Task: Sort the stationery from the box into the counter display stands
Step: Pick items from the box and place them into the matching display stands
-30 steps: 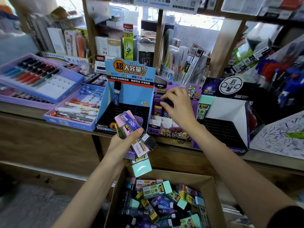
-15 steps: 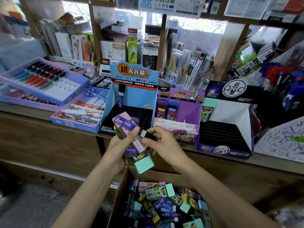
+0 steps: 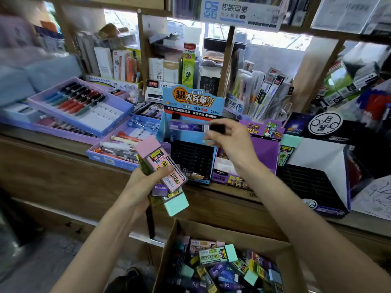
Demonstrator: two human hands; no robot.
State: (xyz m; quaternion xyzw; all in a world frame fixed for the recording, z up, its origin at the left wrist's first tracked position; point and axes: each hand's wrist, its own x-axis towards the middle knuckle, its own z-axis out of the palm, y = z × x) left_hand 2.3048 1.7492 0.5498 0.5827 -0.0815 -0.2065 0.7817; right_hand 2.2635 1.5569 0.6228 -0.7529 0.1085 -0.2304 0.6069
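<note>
Where shelves [image 3: 228, 60] crowd behind | wooden counter [image 3: 215, 192] bears blue display stand [image 3: 191, 106]

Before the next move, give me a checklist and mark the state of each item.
1. Tube pinched firmly by the right hand: ok.
2. Tube turned upright for a slot: not ok, it lies level.
3. Free slots in the blue stand: ok, the dark grid looks mostly bare.
4. Tube belongs in that stand: cannot tell, its label is blurred.
5. Left hand holds its cases securely: ok, the fingers are curled round them.
6. More stock in the box: ok.
</note>
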